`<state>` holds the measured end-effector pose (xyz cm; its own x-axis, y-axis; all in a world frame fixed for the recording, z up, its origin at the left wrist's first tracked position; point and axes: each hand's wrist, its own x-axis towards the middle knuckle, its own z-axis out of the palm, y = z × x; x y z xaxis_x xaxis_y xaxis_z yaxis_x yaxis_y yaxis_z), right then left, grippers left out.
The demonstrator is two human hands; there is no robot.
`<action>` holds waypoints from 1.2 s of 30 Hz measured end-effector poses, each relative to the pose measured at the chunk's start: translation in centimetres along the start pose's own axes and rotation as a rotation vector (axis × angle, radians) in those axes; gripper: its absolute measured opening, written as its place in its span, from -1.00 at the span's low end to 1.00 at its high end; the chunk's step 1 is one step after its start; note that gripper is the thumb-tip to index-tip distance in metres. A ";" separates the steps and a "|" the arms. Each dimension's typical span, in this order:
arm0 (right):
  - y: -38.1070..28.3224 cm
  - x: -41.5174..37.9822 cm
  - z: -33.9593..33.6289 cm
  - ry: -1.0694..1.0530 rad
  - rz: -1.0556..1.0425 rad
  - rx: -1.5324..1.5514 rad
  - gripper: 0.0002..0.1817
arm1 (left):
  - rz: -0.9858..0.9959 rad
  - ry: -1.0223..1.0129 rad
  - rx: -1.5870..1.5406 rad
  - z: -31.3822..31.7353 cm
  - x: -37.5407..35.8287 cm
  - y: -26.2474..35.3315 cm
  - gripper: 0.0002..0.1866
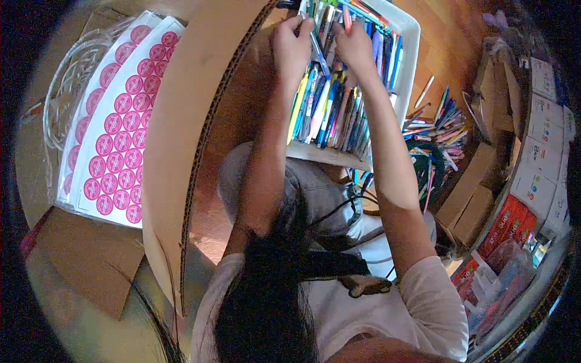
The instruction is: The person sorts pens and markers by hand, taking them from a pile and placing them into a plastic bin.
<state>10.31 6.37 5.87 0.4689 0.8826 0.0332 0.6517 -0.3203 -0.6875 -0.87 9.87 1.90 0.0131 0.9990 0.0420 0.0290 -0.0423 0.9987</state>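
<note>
A white bin (pixel 411 57) full of pens and markers in rows stands in front of me at the top of the view. My left hand (pixel 293 45) is over the bin's left part, fingers bent together at a dark pen (pixel 319 53) that slants down between my hands. To its right, my right hand (pixel 355 47) is closed around a pink pen (pixel 347 18) that sticks up past the fingers. Below both hands lies a packed row of pens (pixel 330 112) in many colours.
Loose pens (pixel 445 130) lie heaped on the wooden floor right of the bin. A cardboard wall (pixel 181 133) rises on the left, beyond it sheets of pink round stickers (pixel 121 145). Cardboard pieces (pixel 472 209), white boxes (pixel 538 145) and red boxes (pixel 505 227) are at the right.
</note>
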 end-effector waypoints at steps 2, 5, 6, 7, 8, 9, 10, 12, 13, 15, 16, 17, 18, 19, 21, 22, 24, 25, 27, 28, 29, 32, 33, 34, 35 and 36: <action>0.1 -0.4 -0.4 -0.120 -0.005 0.078 -0.60 | 0.014 -0.030 -0.002 -0.2 -0.1 0.5 -0.71; -0.3 -2.0 -1.5 -0.326 -0.002 0.222 -0.52 | 0.010 -0.111 -0.065 -0.6 -0.6 2.4 -0.73; 0.0 -2.1 -1.6 -0.291 -0.043 0.145 -0.54 | -0.042 -0.145 -0.074 -0.6 -0.7 2.6 -0.74; 0.6 -2.2 -1.6 -0.255 -0.084 0.068 -0.55 | -0.095 -0.180 -0.084 -0.6 -0.8 2.8 -0.74; 1.1 -2.2 -1.7 -0.218 -0.123 -0.009 -0.57 | -0.079 -0.184 -0.088 -0.5 -1.1 3.0 -0.74; 1.5 -2.3 -1.8 -0.208 -0.065 0.048 -0.58 | -0.063 -0.190 -0.093 -0.3 -1.3 2.9 -0.74; 2.0 -2.2 -1.9 -0.196 -0.008 0.107 -0.60 | -0.044 -0.195 -0.097 -0.1 -1.3 2.9 -0.74; 2.3 -1.8 -2.2 -0.157 0.084 0.188 -0.66 | 0.190 -0.181 0.163 0.3 -0.9 1.3 -0.77; 2.2 -1.5 -2.5 -0.128 0.120 0.212 -0.71 | 0.291 -0.170 0.315 0.1 -1.3 1.4 -0.76; 1.8 -0.8 -3.1 -0.113 0.215 0.230 -0.76 | 0.278 -0.246 0.630 0.5 -2.0 1.4 -0.72; 2.8 0.0 -2.7 -0.106 0.213 0.195 -0.76 | 0.321 -0.247 0.708 0.7 -2.5 1.7 -0.72; 4.1 1.1 -2.1 -0.099 0.212 0.161 -0.75 | 0.365 -0.248 0.785 0.9 -3.0 2.0 -0.72; 4.1 1.5 -1.9 -0.092 0.210 0.126 -0.75 | 0.408 -0.248 0.863 1.0 -3.3 2.2 -0.73; 4.3 1.6 -1.8 -0.055 0.148 0.060 -0.71 | 0.369 -0.268 0.880 1.1 -3.3 2.2 -0.73; 4.1 2.0 -1.9 -0.058 0.106 0.002 -0.69 | 0.370 -0.253 0.866 1.3 -3.2 1.9 -0.73; 3.9 2.2 -2.0 -0.059 0.085 -0.028 -0.68 | 0.371 -0.246 0.859 1.3 -3.2 1.8 -0.72; 3.4 2.2 -2.1 -0.074 0.055 -0.005 -0.67 | 0.411 -0.232 0.834 1.3 -3.2 1.4 -0.72; 3.2 2.2 -2.2 -0.082 0.039 0.007 -0.67 | 0.432 -0.224 0.822 1.3 -3.2 1.3 -0.72; 3.0 2.4 -2.2 -0.118 0.123 -0.009 -0.66 | 0.502 -0.193 0.774 1.5 -3.1 1.1 -0.73; 3.0 2.5 -2.2 -0.136 0.164 -0.018 -0.66 | 0.538 -0.177 0.749 1.6 -3.0 1.0 -0.73; 2.9 2.5 -2.1 -0.135 0.154 0.006 -0.66 | 0.525 -0.116 0.674 1.6 -2.9 0.9 -0.73; 2.9 3.1 -1.4 -0.133 0.120 0.014 -0.66 | 0.442 0.041 0.462 1.2 -2.0 2.4 -0.73; 2.5 3.5 -0.9 -0.137 0.108 -0.028 -0.66 | 0.384 0.078 0.402 0.8 -1.9 3.0 -0.72; 2.2 3.7 -0.4 -0.141 0.095 -0.070 -0.66 | 0.326 0.115 0.341 0.6 -1.9 3.3 -0.72; 2.1 3.8 -0.1 -0.105 0.021 -0.099 -0.56 | 0.322 0.136 0.309 0.6 -1.7 2.7 -0.74; 2.3 4.2 0.8 -0.102 -0.017 -0.111 -0.56 | 0.318 0.132 0.309 0.7 -1.6 2.4 -0.75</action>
<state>13.30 9.59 3.85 0.3977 0.9169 -0.0339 0.7234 -0.3360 -0.6032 -0.11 8.21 4.26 -0.0566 0.9279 0.3686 0.3412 -0.3289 0.8805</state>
